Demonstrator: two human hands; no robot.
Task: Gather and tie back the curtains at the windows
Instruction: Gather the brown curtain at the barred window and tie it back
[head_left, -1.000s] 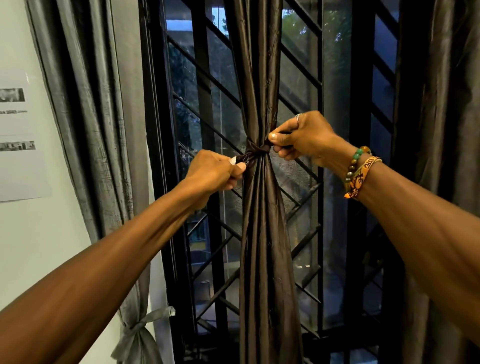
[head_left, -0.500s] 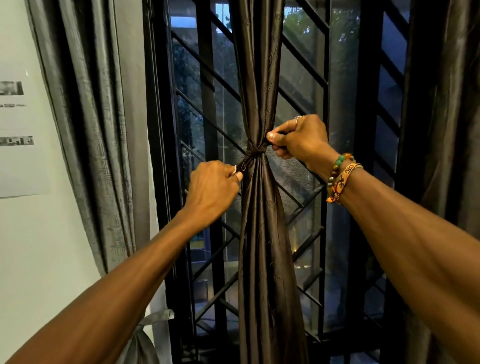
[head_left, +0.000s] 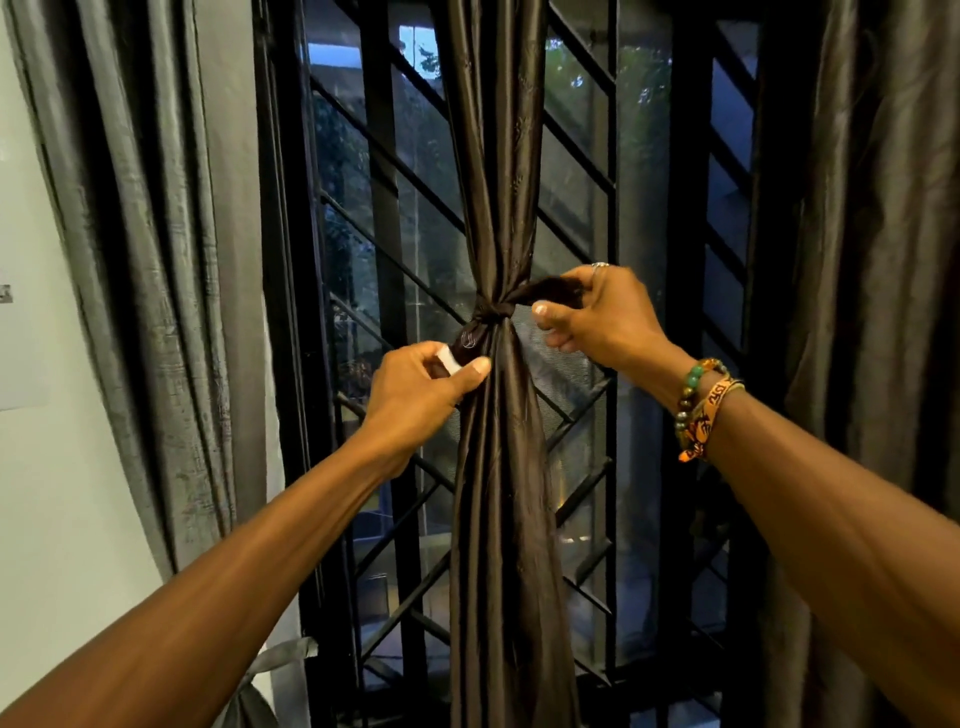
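Centrally, a black window grille (head_left: 384, 208) spans the view. A grey curtain (head_left: 156, 260) hangs at its left edge and a dark curtain (head_left: 883, 260) at its right. Between them, a brown curtain (head_left: 493, 156) hangs gathered into a narrow column in front of the grille. It is cinched at mid-height by a knotted tie-back (head_left: 493, 314).

The left hand (head_left: 415, 395) sits just below and left of the knot. Its thumb and curled fingers pinch the lower tie-back end, which carries a white tag (head_left: 448, 359). The right hand (head_left: 608, 322) is level with the knot, its fingers curled over the other tie-back end and its thumb extended beneath. Bracelets (head_left: 698, 405) circle the right wrist, and a ring (head_left: 598, 266) is on one finger.
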